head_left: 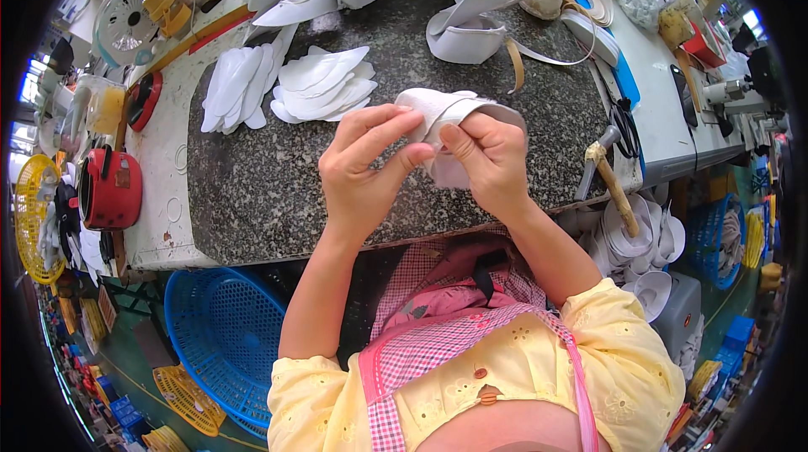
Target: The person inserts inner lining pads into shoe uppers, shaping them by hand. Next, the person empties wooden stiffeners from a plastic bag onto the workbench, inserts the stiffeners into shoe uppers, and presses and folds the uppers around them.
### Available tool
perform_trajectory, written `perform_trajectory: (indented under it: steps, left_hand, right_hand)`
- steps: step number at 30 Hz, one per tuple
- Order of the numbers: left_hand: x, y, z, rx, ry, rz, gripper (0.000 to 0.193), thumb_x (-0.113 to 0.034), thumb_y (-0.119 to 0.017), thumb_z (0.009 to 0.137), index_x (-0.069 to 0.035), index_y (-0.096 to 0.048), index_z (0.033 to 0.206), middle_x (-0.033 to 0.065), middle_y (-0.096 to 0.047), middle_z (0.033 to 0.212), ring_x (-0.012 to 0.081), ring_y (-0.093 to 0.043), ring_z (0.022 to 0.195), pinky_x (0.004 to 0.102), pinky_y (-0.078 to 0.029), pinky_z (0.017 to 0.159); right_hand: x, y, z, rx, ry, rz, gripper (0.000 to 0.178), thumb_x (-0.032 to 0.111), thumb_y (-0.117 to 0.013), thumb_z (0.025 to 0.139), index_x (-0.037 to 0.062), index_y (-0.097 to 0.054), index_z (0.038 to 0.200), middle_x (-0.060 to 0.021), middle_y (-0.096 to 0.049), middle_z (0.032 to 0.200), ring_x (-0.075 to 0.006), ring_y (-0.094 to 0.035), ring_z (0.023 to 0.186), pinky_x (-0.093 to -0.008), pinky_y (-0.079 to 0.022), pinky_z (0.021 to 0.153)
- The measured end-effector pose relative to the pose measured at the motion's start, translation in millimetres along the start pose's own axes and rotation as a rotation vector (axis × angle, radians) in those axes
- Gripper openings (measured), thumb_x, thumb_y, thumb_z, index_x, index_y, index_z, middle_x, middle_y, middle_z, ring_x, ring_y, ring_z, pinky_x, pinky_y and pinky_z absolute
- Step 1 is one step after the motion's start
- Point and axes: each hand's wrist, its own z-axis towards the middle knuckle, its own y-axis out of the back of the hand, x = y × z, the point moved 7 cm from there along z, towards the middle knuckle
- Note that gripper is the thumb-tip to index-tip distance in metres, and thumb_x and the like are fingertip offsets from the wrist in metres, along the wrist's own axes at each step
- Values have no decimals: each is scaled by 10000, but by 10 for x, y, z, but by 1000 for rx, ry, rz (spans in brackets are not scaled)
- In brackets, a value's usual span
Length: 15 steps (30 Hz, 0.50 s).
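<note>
Two-handed, gripping a white curved piece [438, 107] with left hand [364, 164] and right hand [498, 162] above the speckled surface [269, 187], inward from the near edge, partly covering the piece and leaving its inner folds unclear.

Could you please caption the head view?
Curved white piece in left hand and right hand above speckled grey stone slab.

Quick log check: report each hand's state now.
Left hand: partly closed, gripping the white piece.
Right hand: closed, holding the same white piece.
</note>
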Motion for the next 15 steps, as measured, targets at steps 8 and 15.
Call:
perform_trajectory:
  steps: [8, 15]
  left_hand:
    - [5, -85, -45, -111, -197, 273, 83, -31, -593, 773, 9, -560, 838, 80, -607, 818, 190, -583, 736, 289, -472, 660]
    - [630, -113, 110, -20, 734, -1064, 96, -122, -504, 878, -40, -532, 836, 23, -589, 805, 93, -555, 734, 243, -462, 688]
  right_hand:
    - [-81, 31, 33, -37, 59, -174, 181, 126, -564, 831, -23, -626, 915, -87, -623, 694, -98, -568, 628, -247, -443, 562]
    - [-220, 276, 275, 125, -43, 403, 229, 128, -557, 844, -71, -616, 942, -68, -625, 789, -92, -563, 713, -225, -451, 627]
